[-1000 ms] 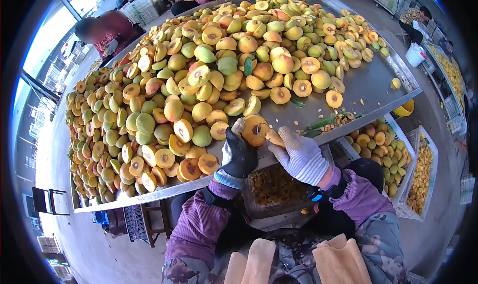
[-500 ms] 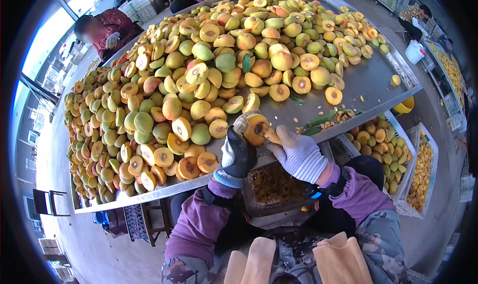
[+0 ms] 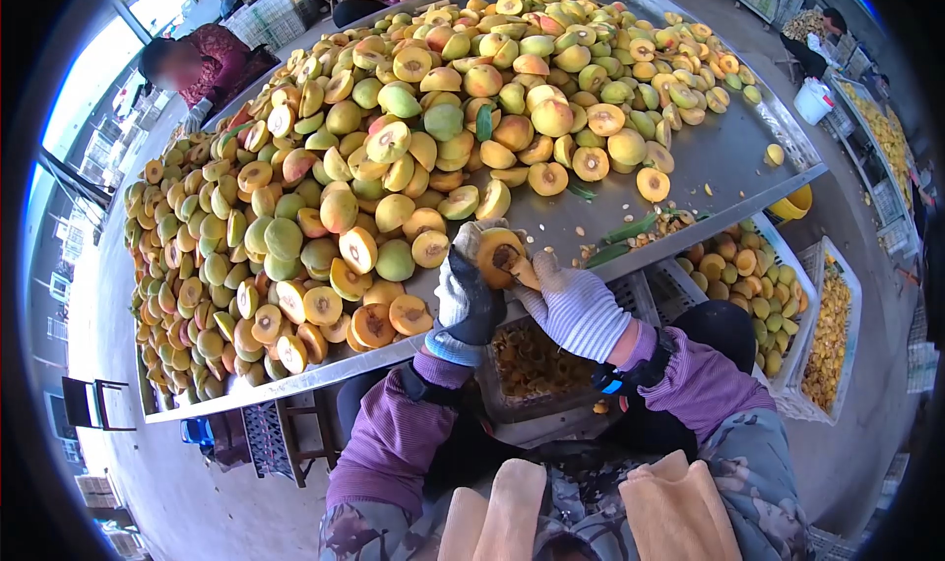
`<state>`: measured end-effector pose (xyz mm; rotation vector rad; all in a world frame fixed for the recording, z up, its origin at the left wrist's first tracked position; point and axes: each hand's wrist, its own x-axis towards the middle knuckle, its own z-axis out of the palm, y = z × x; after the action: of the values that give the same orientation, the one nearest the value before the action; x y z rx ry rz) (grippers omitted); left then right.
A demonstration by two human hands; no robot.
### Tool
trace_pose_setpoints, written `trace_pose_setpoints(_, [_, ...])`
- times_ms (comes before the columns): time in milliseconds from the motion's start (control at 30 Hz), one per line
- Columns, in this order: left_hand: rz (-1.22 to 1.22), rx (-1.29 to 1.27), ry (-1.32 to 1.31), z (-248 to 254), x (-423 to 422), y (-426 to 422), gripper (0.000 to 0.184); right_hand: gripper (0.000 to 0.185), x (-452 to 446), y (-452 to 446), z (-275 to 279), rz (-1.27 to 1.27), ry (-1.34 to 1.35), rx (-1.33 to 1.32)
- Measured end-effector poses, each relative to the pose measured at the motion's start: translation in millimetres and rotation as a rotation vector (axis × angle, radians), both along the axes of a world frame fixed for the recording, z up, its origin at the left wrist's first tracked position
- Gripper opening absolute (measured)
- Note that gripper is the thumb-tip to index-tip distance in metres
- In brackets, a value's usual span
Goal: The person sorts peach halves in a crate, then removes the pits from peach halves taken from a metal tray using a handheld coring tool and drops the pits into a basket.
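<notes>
My left hand (image 3: 467, 300), in a dark-palmed work glove, is closed around a peach half (image 3: 500, 256) with its cut face toward me. The middle of that half is dark brown around the pit. My right hand (image 3: 581, 310), in a white knit glove, is closed on a short tan tool (image 3: 527, 271). The tool's tip is at the peach's dark centre; its working end is hidden in the flesh. Both hands are over the near edge of a metal table (image 3: 561, 224). Left of them lie more cut peach halves (image 3: 374, 325).
A large heap of peaches (image 3: 345, 167) covers much of the table. Leaves and scraps (image 3: 645, 234) lie to the right. Below are a crate of peelings (image 3: 536, 364), a crate of peach halves (image 3: 807, 305) and a crate of yellow pieces (image 3: 832, 335). Another person (image 3: 207, 64) works at the far left.
Both hands have shifted slightly left with the peach half, and the tan tool stays at its centre. The person at the far left has lowered a gloved hand toward the heap.
</notes>
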<state>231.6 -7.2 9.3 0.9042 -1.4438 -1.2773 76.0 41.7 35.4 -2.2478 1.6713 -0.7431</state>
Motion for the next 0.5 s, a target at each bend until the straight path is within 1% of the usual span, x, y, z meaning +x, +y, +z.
trace_pose_setpoints(67, [0.018,0.093,0.13,15.2,-1.9,7.1,0.058,0.032,4.1,2.7,-2.7,0.001,-0.031,-0.011])
trace_pose_setpoints(133, [-0.026,0.066,0.155,20.8,1.0,8.4,0.058,0.031,8.1,5.5,-2.6,-0.002,-0.065,0.007])
trace_pose_setpoints(267, [-0.058,0.005,0.235,13.2,4.2,3.8,0.055,0.029,14.6,14.7,8.4,0.02,-0.266,0.067])
trace_pose_setpoints(367, [-0.017,-0.04,0.297,11.9,0.4,7.5,0.054,0.028,17.7,20.3,5.5,0.072,-0.443,0.108])
trace_pose_setpoints(433, [-0.036,-0.039,0.268,14.7,1.1,8.4,0.06,0.027,18.7,23.1,3.2,0.132,-0.595,0.126])
trace_pose_setpoints(467, [-0.045,-0.04,0.253,16.0,1.2,9.0,0.063,0.027,18.6,26.1,3.8,0.118,-0.551,0.1])
trace_pose_setpoints(500, [-0.029,-0.025,0.246,16.5,-0.3,10.8,0.06,0.027,18.3,29.5,4.5,0.105,-0.508,0.075])
